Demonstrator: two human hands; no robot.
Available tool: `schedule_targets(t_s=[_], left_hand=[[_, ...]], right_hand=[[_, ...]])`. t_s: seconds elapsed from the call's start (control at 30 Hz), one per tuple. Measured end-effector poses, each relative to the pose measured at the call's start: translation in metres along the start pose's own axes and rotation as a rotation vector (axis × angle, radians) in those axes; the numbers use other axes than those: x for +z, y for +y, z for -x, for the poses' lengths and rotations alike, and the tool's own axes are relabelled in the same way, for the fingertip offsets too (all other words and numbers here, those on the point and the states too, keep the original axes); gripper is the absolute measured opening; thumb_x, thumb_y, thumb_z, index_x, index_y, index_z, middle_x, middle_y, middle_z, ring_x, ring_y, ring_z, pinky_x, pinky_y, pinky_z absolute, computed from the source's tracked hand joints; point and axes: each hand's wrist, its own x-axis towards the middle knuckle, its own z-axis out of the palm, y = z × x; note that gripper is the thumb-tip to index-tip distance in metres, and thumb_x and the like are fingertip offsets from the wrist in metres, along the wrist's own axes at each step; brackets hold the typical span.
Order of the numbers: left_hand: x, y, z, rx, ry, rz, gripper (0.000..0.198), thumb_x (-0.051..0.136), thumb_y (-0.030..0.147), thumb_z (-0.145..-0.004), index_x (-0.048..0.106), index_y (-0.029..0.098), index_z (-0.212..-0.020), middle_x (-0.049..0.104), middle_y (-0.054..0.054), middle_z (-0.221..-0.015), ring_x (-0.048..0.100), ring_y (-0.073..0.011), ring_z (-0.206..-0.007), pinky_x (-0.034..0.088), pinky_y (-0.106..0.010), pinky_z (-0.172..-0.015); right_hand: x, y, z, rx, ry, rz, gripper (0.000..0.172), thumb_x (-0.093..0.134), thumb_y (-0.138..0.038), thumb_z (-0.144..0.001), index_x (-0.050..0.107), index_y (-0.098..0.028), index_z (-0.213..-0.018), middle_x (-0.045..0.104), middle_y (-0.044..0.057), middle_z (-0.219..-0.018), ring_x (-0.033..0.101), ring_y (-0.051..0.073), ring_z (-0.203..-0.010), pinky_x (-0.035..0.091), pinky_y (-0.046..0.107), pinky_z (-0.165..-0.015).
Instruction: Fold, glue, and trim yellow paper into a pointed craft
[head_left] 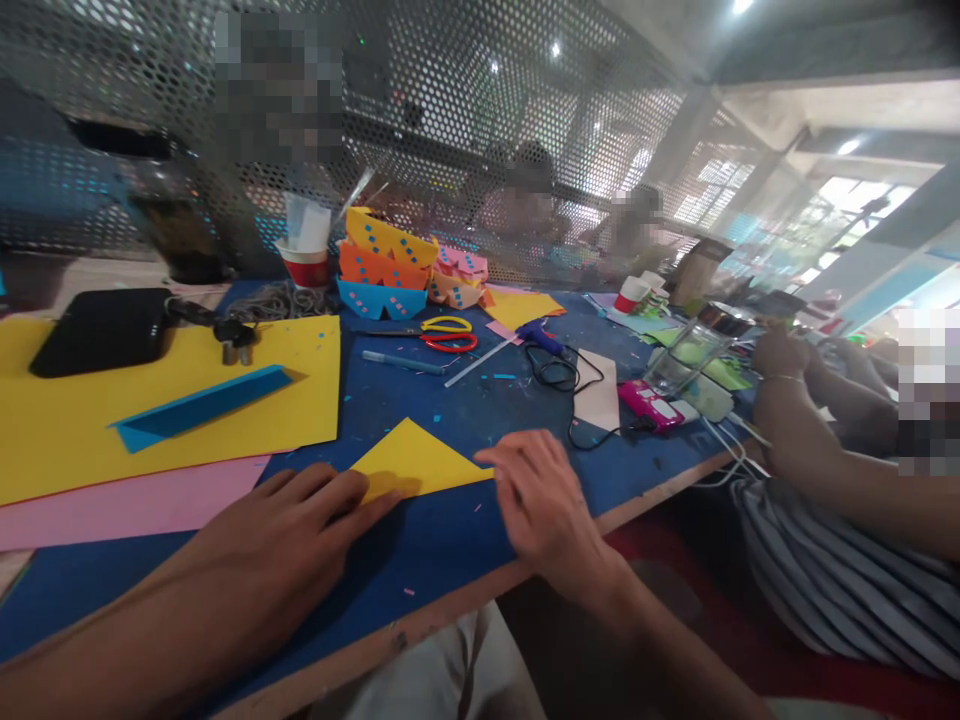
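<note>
A folded yellow paper triangle (414, 455) lies on the blue tabletop, its peak pointing away from me. My left hand (315, 510) holds down its left part, with the thumb and bent fingers pressed on the paper near the lower edge. At the right corner is my right hand (541, 490), fingers loosely stretched and slightly apart, touching the narrow tip. Just beyond the paper lie scissors (450, 335) with red and yellow handles and a pale blue pen (403, 362). A folded blue paper strip (202, 408) rests on a yellow sheet (311, 400) to the left.
Decorated paper crowns (386, 265) stand by the perforated metal screen (450, 120). A black phone (101, 332), keys (234, 338), a paper cup (306, 262) and a glue gun (546, 338) with its cord are around. A co-worker's arm (840, 450) is at right, near a glass jar (686, 350).
</note>
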Motion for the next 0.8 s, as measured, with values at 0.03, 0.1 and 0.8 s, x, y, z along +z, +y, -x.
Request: schedule_targets(t_s=[0.03, 0.1, 0.8], left_hand=[[0.0, 0.001, -0.001, 0.007, 0.002, -0.009, 0.076, 0.052, 0.005, -0.106, 0.064, 0.034, -0.175, 0.084, -0.006, -0.126, 0.074, -0.0302, -0.101, 0.054, -0.042, -0.084], [0.0, 0.004, -0.002, 0.015, 0.02, -0.01, 0.071, 0.055, 0.006, -0.105, 0.068, 0.033, -0.169, 0.083, -0.006, -0.124, 0.072, -0.0298, -0.102, 0.053, -0.041, -0.086], [-0.026, 0.035, 0.042, -0.379, 0.051, 0.083, 0.049, 0.049, 0.032, -0.116, 0.087, 0.03, -0.146, 0.089, -0.01, -0.141, 0.078, -0.0396, -0.125, 0.056, -0.061, -0.109]], right_hand=[[0.0, -0.006, -0.001, -0.065, -0.044, -0.022, 0.04, 0.059, -0.002, -0.113, 0.079, -0.023, -0.14, 0.079, 0.01, -0.126, 0.072, 0.028, -0.116, 0.059, 0.044, -0.101], [0.003, -0.016, -0.003, -0.144, -0.137, -0.046, 0.035, 0.062, -0.004, -0.115, 0.081, -0.021, -0.139, 0.08, 0.01, -0.128, 0.072, 0.027, -0.115, 0.061, 0.043, -0.1], [0.009, -0.011, -0.001, -0.119, -0.204, -0.115, 0.06, 0.055, 0.005, -0.096, 0.084, -0.023, -0.14, 0.084, 0.009, -0.131, 0.075, 0.028, -0.118, 0.068, 0.044, -0.105]])
